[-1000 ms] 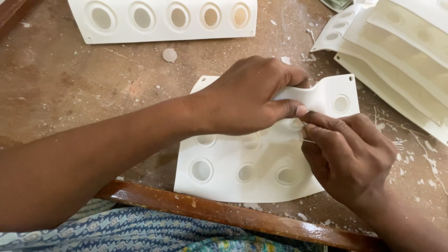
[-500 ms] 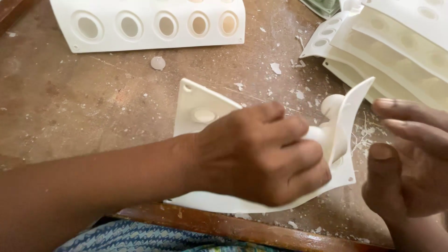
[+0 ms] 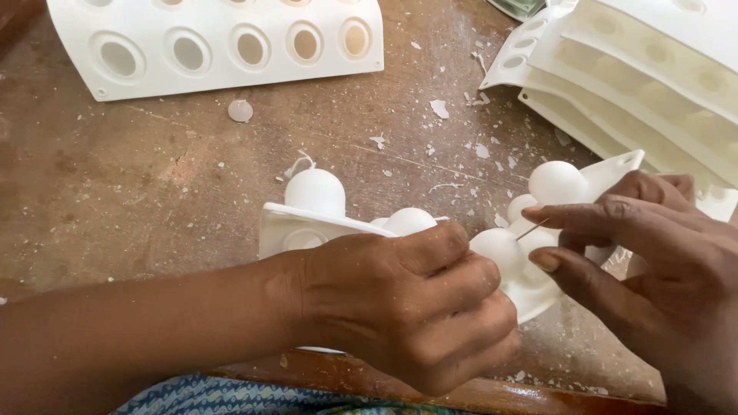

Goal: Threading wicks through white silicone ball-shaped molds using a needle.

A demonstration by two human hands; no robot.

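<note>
Left hand (image 3: 407, 307) clenched around the flexed white dome-studded silicone mould (image 3: 307, 227). Right hand (image 3: 653, 261), at 3 o'clock, pinches a thin pin (image 3: 532, 229) against it.

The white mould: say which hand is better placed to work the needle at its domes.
Right. The right hand pinches a thin needle, its tip at a dome of the white mould. The left hand is wrapped around the mould, bending it.

Mould (image 3: 307, 227) now flipped at frame centre, domes (image 3: 315, 192) bulging upward instead of holes showing. Left hand (image 3: 407, 307) gripping its near edge from below; right hand (image 3: 653, 261) back on it, pinching a needle (image 3: 532, 229).
</note>
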